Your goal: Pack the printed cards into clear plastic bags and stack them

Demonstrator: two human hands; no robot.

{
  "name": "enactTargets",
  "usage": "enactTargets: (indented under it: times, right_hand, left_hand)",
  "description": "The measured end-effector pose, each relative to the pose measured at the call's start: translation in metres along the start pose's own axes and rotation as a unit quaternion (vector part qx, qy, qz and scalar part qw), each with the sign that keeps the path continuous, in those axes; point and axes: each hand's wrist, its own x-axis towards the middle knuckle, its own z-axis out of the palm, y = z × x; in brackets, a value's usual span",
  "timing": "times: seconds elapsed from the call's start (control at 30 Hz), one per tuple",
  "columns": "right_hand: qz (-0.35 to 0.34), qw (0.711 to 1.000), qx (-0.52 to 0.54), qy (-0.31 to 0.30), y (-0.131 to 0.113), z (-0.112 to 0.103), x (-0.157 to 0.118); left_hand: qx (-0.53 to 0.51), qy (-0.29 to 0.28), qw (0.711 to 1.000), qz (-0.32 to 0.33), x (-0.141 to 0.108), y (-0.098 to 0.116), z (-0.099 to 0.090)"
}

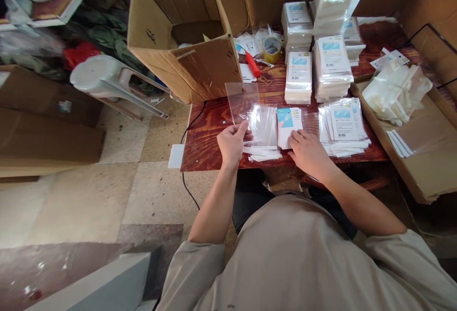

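Observation:
My left hand (233,142) pinches the lower edge of a clear plastic bag (243,99), which stands up over the table's left part. Just right of it lies a stack of clear plastic bags (263,125) with white lower edges. My right hand (307,151) rests its fingers on a stack of printed cards (290,123), blue and white on top; whether it grips a card I cannot tell. Right of that hand is a loose pile of bagged cards (342,123), overlapping one another.
Tall stacks of packed cards (332,59) stand at the back of the wooden table (203,135). An open cardboard box (210,63) is at the back left, near a tape roll (271,48) and a red-handled tool (253,64). At right, a cardboard tray (424,159) holds crumpled plastic.

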Motion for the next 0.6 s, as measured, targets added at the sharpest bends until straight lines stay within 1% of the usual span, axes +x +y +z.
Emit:
enactTargets:
  times: [0.07,0.13,0.23,0.3,0.37,0.43,0.5,0.53,0.6]
  right_hand:
    - [-0.04,0.998,-0.023,-0.037,0.009,-0.004,-0.004]
    - [-0.07,0.996,-0.026,-0.056,0.017,-0.008,-0.005]
    - [-0.109,0.992,-0.017,-0.054,0.025,-0.013,-0.007]
    - [-0.124,0.992,-0.013,-0.035,0.029,-0.014,-0.01]
    - [-0.115,0.993,-0.006,0.023,0.033,-0.013,-0.014]
    - [-0.096,0.987,0.005,0.13,0.038,-0.013,-0.018]
    - [-0.092,0.965,0.012,0.244,0.043,-0.015,-0.023]
    - [-0.091,0.954,0.013,0.287,0.046,-0.018,-0.026]
    - [-0.071,0.939,0.018,0.337,0.051,-0.022,-0.032]
  left_hand:
    - [-0.012,0.004,1.0,-0.014,-0.001,0.0,0.005]
    - [-0.024,0.003,0.999,-0.025,-0.003,0.001,0.008]
    - [-0.058,-0.003,0.998,-0.032,-0.004,0.001,0.012]
    - [-0.085,-0.011,0.996,-0.032,-0.004,0.0,0.014]
    - [-0.117,-0.013,0.992,-0.037,-0.005,0.0,0.017]
    - [-0.154,-0.022,0.986,-0.051,-0.006,0.0,0.02]
    - [-0.181,-0.036,0.98,-0.07,-0.007,0.001,0.024]
    - [-0.186,-0.04,0.978,-0.081,-0.008,0.002,0.026]
    - [-0.187,-0.037,0.977,-0.095,-0.009,0.003,0.03]
